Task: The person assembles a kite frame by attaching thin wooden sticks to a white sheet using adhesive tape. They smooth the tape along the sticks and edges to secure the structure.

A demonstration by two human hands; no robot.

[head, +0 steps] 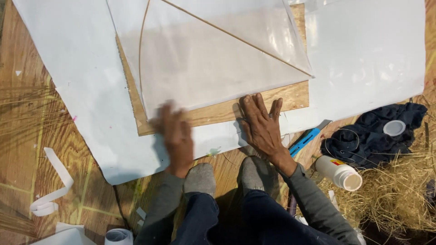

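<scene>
A translucent plastic sheet (213, 59) with thin bamboo sticks (236, 38) on it lies over a wooden board (290, 97), which rests on a large white sheet (86, 77). My left hand (178, 138) is blurred with motion, flat at the lower left corner of the plastic sheet and board. Fingers together, my right hand (262, 127) presses flat on the board's front edge and the white sheet. Neither hand holds anything. My grey-socked feet (227, 177) sit just below the hands.
A blue utility knife (305, 140) lies right of my right hand. A white bottle (338, 172) lies on its side beside a dark cloth (377, 131) with a white lid (394, 128). Dry straw (395, 195) is at right, thin sticks (22, 109) at left, paper strips (50, 190) lower left.
</scene>
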